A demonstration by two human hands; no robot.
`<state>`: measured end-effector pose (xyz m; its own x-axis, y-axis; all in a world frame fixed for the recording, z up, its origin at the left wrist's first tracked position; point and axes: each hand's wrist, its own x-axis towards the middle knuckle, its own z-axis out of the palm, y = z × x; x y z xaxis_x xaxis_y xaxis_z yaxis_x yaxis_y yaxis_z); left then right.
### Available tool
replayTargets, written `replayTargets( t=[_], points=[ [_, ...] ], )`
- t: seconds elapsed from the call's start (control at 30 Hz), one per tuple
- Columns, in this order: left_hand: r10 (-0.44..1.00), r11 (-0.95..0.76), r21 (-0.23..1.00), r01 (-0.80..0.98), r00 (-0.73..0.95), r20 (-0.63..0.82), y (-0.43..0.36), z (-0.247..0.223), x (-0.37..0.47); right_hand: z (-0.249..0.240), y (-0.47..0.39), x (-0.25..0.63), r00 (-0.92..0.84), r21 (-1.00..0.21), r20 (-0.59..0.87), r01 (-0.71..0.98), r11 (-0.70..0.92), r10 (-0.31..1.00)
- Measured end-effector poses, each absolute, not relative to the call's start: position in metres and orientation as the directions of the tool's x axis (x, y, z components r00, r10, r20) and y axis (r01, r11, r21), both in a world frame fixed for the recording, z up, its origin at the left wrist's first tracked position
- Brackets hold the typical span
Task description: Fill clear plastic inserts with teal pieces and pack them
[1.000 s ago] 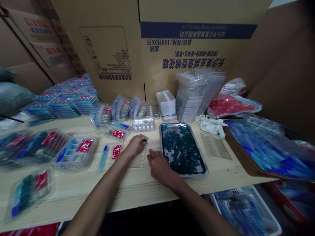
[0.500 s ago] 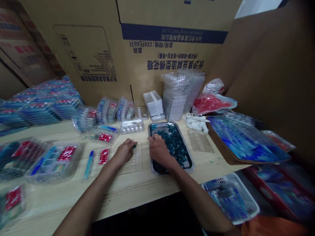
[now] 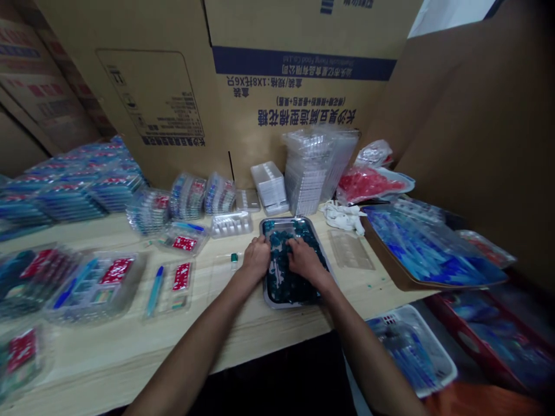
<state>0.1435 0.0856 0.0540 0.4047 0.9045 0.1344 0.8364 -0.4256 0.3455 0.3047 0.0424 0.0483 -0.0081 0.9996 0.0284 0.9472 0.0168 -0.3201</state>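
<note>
While your right hand (image 3: 304, 258) is down among the green pieces (image 3: 288, 285) in the tray (image 3: 280, 305), your left hand (image 3: 259, 254) is at its left rim. Fingers bent on both, can't tell if gripping. Single green cube (image 3: 234, 257) in clear pack (image 3: 221, 268), left of tray on tabletop (image 3: 117, 352).

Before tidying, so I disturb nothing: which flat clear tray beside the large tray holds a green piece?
The left clear tray, partly behind the left forearm: one green piece shows near its far end. The right clear tray shows none.
</note>
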Motion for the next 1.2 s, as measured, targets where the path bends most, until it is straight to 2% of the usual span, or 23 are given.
replayTargets(
  t=[0.1, 0.13, 0.2, 0.27, 0.3, 0.33, 0.4, 0.5, 0.7, 0.83, 1.0, 1.2],
  points=[
    [0.901, -0.433, 0.356, 0.828, 0.411, 0.141, 0.096, 0.053, 0.145, 0.049, 0.038, 0.309, 0.005, -0.373, 0.06, 0.928, 0.018, 0.998],
    [0.901, -0.432, 0.4, 0.808, 0.404, 0.158, 0.098, 0.052, 0.142, 0.049, 0.036, 0.311, 0.015, -0.395, 0.086, 0.919, 0.02, 0.996],
    [0.925, -0.365, 0.638, 0.678, 0.344, 0.164, 0.099, 0.051, 0.135, 0.048, 0.035, 0.313, 0.024, -0.452, 0.155, 0.891, 0.049, 0.988],
    [0.958, -0.152, 0.93, 0.336, 0.283, 0.055, 0.095, 0.051, 0.128, 0.048, 0.033, 0.31, 0.001, -0.528, 0.231, 0.84, 0.124, 0.973],
    [0.958, -0.003, 0.992, 0.126, 0.284, -0.033, 0.091, 0.051, 0.125, 0.048, 0.033, 0.307, -0.022, -0.572, 0.265, 0.801, 0.175, 0.964],
    [0.945, 0.134, 0.99, -0.048, 0.306, -0.113, 0.086, 0.053, 0.123, 0.048, 0.032, 0.302, -0.047, -0.617, 0.293, 0.754, 0.226, 0.955],
    [0.918, 0.301, 0.914, -0.272, 0.344, -0.2, 0.076, 0.057, 0.12, 0.049, 0.03, 0.291, -0.088, -0.691, 0.341, 0.651, 0.313, 0.936],
    [0.913, 0.369, 0.843, -0.391, 0.323, -0.249, 0.061, 0.063, 0.117, 0.054, 0.024, 0.275, -0.115, -0.738, 0.39, 0.555, 0.384, 0.914],
    [0.905, 0.419, 0.786, -0.455, 0.283, -0.318, 0.046, 0.067, 0.105, 0.062, 0.014, 0.26, -0.133, -0.784, 0.365, 0.489, 0.382, 0.921],
    [0.924, 0.369, 0.829, -0.421, 0.261, -0.279, 0.038, 0.066, 0.102, 0.06, 0.012, 0.254, -0.104, -0.79, 0.344, 0.505, 0.347, 0.933],
    [0.979, 0.16, 0.972, -0.173, 0.152, -0.135, 0.031, 0.06, 0.1, 0.06, 0.012, 0.251, -0.139, -0.775, 0.251, 0.564, 0.285, 0.958],
    [0.985, 0.022, 0.997, 0.068, 0.17, -0.034, 0.028, 0.054, 0.094, 0.062, 0.008, 0.244, -0.191, -0.707, 0.241, 0.637, 0.307, 0.952]
  ],
)
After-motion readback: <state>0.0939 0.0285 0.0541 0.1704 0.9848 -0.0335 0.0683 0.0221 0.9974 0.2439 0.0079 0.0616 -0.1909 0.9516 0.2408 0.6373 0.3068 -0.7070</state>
